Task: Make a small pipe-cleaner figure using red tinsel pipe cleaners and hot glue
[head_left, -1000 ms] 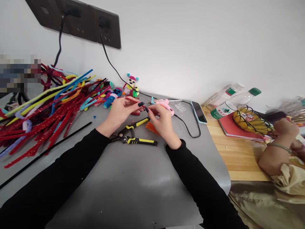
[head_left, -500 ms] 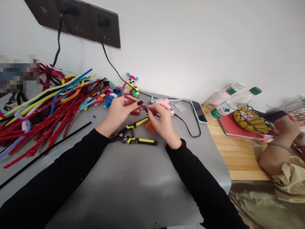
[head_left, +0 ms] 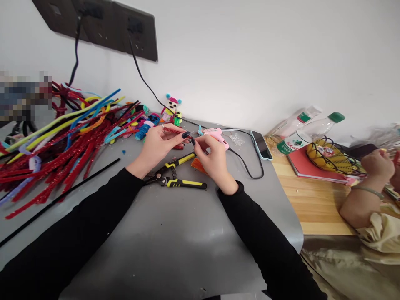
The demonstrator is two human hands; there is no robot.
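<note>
Red glittery stem (head_left: 171, 130) clamped in left hand (head_left: 160, 143) fingers, near pliers (head_left: 187, 183) on grey surface (head_left: 187, 233). Right hand (head_left: 212, 156) fingers at stem's end; can't tell if clamped, nails hide contact.

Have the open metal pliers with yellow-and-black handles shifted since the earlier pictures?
No: the pliers show no visible shift against the rounded edge of the grey tabletop.

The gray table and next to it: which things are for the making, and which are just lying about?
Probably for the making:
- red pipe cleaner in the left hand
- pipe cleaner pile
- black-and-yellow pliers
- pink glue gun

Probably just lying about:
- phone
- green-capped bottle
- red book
</note>
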